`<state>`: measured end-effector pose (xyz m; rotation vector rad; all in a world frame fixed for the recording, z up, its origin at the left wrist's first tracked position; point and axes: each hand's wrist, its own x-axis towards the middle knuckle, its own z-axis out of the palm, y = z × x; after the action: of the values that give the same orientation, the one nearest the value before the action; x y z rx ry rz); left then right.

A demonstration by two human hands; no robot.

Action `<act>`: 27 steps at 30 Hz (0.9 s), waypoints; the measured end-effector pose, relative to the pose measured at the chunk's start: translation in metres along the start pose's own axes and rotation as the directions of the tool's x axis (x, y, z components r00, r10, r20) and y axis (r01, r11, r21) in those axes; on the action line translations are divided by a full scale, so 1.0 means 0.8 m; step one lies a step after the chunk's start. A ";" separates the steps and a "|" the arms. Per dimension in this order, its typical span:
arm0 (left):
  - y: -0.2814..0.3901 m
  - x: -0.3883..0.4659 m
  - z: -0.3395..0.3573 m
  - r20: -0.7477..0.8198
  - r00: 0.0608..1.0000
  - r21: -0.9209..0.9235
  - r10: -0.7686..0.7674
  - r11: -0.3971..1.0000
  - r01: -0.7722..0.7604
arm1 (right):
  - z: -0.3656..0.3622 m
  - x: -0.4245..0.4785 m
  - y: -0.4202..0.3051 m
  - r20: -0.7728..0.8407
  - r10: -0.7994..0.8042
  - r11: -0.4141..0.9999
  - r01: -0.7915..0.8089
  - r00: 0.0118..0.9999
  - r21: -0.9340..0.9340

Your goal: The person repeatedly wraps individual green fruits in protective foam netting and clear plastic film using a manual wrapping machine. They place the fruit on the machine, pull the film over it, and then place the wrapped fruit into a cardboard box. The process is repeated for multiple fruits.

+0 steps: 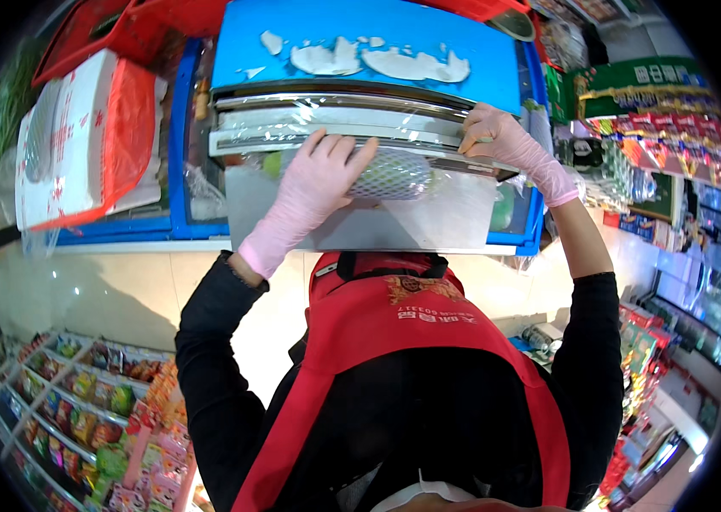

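My right hand [500, 139], in a pink glove, pinches the edge of the clear cling film [335, 105] at the right end of a film-wrapping machine [248, 144]. The film stretches across its metal bars. My left hand [322, 179], gloved the same way, lies palm down with fingers spread at the front bar. Beside and partly beneath it is green produce in a white foam net [396, 176], on the machine's metal plate [360, 230]. A bit of green [272, 164] shows left of that hand. My left palm hides part of the produce.
Behind the bars is the machine's blue top [367, 35], its white label torn. On the left stands a white foam box [66, 128] with red wrapping, near a red crate [85, 38]. A blue-framed case [178, 192] surrounds the machine. Snack shelves [72, 409] stand lower left.
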<state>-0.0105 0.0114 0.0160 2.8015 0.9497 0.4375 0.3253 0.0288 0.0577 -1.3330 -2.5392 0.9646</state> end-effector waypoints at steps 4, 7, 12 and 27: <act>0.005 0.009 -0.014 0.080 0.996 -0.027 -0.026 0.999 0.028 | 0.014 -0.055 -0.015 -0.376 0.210 0.978 -0.198 0.902 0.072; 0.031 -0.002 -0.030 0.123 0.982 -0.133 -0.143 0.978 0.159 | 0.049 -0.075 -0.057 -0.486 0.436 0.836 -0.140 0.757 0.531; 0.109 -0.032 -0.027 0.020 0.934 -0.202 -0.357 0.913 0.354 | 0.107 -0.081 -0.096 -0.662 0.245 0.950 -0.038 0.709 0.310; 0.310 -0.095 0.012 -0.409 0.711 -0.155 -0.573 0.811 0.565 | 0.089 -0.151 -0.105 -0.295 0.347 -0.240 0.388 0.890 0.890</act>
<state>0.0762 -0.2313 0.0476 2.2298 1.8114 0.9846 0.3130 -0.1338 0.0724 -0.6174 -0.5187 1.7232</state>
